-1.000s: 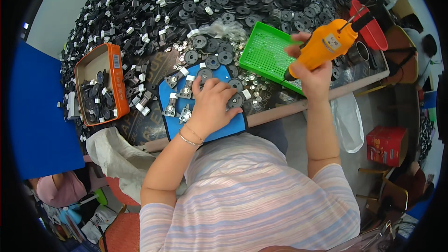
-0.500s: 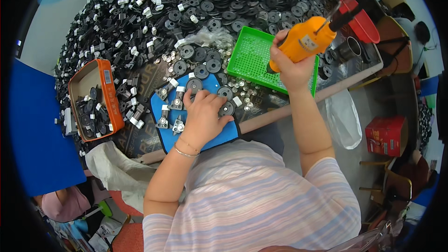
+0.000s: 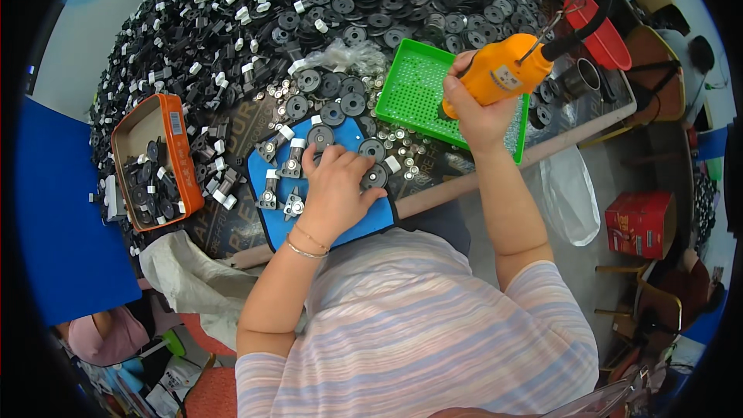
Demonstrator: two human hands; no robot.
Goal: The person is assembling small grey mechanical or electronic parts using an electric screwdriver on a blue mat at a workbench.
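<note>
A blue board [image 3: 370, 220] lies before me with several caster parts on it. Standing among them are black brackets with white tabs [image 3: 293, 161] on the left and grey-black discs [image 3: 372, 149] on the right. My left hand [image 3: 337, 190] rests over the board's middle, fingers apart and bent, their tips among the discs; what lies under the palm is hidden. My right hand [image 3: 486, 112] is wrapped round an orange electric screwdriver [image 3: 503, 70]. Its lower end points down over a green perforated tray [image 3: 410, 93].
A large heap of black parts and discs [image 3: 379, 0] covers the back of the table. Small silvery pieces [image 3: 402, 143] lie around the board. An orange-rimmed box [image 3: 186, 162] stands left; a red tray [image 3: 600, 35] and metal cup [image 3: 580, 77] stand right. A cable [image 3: 592, 23] trails from the screwdriver.
The orange screwdriver and my right hand have shifted slightly left and down over the green tray. My left hand has stayed nearly in place on the blue board.
</note>
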